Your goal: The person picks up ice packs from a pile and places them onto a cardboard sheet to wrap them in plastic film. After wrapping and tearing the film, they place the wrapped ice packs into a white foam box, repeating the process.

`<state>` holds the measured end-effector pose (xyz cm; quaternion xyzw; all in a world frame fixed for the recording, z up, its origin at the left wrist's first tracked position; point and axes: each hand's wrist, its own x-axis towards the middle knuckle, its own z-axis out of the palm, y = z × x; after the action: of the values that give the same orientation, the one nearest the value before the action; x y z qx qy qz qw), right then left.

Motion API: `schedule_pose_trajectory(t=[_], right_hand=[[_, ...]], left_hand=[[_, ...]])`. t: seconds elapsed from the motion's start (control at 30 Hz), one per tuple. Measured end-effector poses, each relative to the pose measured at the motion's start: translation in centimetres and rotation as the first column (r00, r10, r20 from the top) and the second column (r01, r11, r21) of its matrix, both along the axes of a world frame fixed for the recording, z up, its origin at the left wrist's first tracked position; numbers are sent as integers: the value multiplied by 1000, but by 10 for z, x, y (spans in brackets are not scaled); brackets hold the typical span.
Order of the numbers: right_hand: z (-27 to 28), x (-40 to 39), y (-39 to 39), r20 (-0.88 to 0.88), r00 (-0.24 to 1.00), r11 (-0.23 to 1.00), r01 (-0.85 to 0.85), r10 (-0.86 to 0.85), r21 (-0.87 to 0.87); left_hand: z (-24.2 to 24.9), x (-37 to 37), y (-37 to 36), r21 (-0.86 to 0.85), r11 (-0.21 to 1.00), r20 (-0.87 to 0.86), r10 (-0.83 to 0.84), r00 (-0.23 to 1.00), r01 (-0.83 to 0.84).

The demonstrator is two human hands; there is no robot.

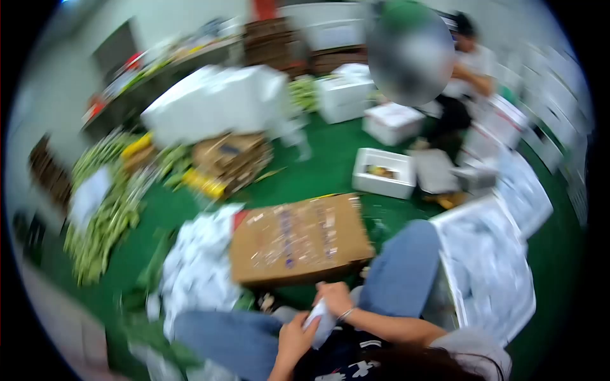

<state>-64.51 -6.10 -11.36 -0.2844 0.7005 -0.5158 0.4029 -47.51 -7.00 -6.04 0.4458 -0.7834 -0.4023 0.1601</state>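
Observation:
Between my knees, close to my lap, my left hand (297, 340) is closed around the lower side of a white wrapped item (322, 325). At the item's upper end is my right hand (335, 298), its fingers bent together against it; a bracelet circles that wrist. What lies inside the white wrapping cannot be made out. Just beyond my hands, a taped brown cardboard box (302, 238) rests on the green floor. A heap of white wrapped pieces (200, 260) lies to the left of the box.
An open foam box (457, 279) with white bundles stands by my right knee. Long green vegetables (105, 222) are piled at the left. Farther back are a small foam box (384, 181), crumpled cardboard (232, 159), a white covered stack (216, 101) and a crouching person (473, 73).

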Motion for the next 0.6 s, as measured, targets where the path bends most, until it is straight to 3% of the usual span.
schedule_pose_trajectory(t=[0.03, 0.1, 0.13, 0.17, 0.2, 0.23, 0.27, 0.3, 0.33, 0.37, 0.43, 0.5, 0.57, 0.6], right_hand=[[-16, -1, -3, 213, 976, 995, 21, -41, 97], [-32, 5, -8, 613, 722, 942, 178, -321, 284], [-42, 4, -6, 747, 639, 981, 79, -184, 175], [-45, 10, -10, 860, 507, 997, -1, -66, 77], [-23, 42, -18, 865, 286, 895, 55, 411, -443], [-1, 73, -17, 627, 49, 589, 290, 778, -754], [10, 84, -21, 627, -22, 612, 249, 779, -751], [13, 89, -22, 757, 10, 753, 87, 654, -652], [13, 96, -25, 839, 77, 843, -66, 539, -535], [10, 102, -28, 872, 110, 874, -170, 476, -456], [3, 108, -29, 886, 132, 865, -319, 444, -387], [2, 117, -29, 878, 129, 818, -445, 461, -365], [0, 121, -36, 879, 96, 769, -535, 468, -351], [1, 132, -38, 872, 76, 737, -573, 483, -358]], left_hand=[[15, -4, -1, -254, 966, -60, 36, 998, -50], [44, -10, -2, -338, 932, 112, 182, 977, -135], [67, -13, -4, -325, 933, 119, 202, 972, -154], [51, -12, -9, -410, 893, -144, 138, 980, -186], [50, -9, -17, -343, 927, -277, 52, 959, -149], [61, -2, -25, -271, 962, -409, -149, 900, 36], [56, -5, -27, -148, 981, -550, -186, 815, 124], [56, -4, -30, -49, 969, -558, -226, 799, 240], [74, 8, -29, 94, 959, -508, -184, 841, 266], [82, 15, -30, 106, 970, -455, -149, 878, 219], [92, 33, -29, 196, 946, -383, -170, 908, 260], [101, 49, -21, 224, 962, -356, -68, 932, 156], [93, 54, -16, 90, 994, -256, 85, 963, -64], [88, 60, -18, 69, 980, -352, 199, 915, -187]])
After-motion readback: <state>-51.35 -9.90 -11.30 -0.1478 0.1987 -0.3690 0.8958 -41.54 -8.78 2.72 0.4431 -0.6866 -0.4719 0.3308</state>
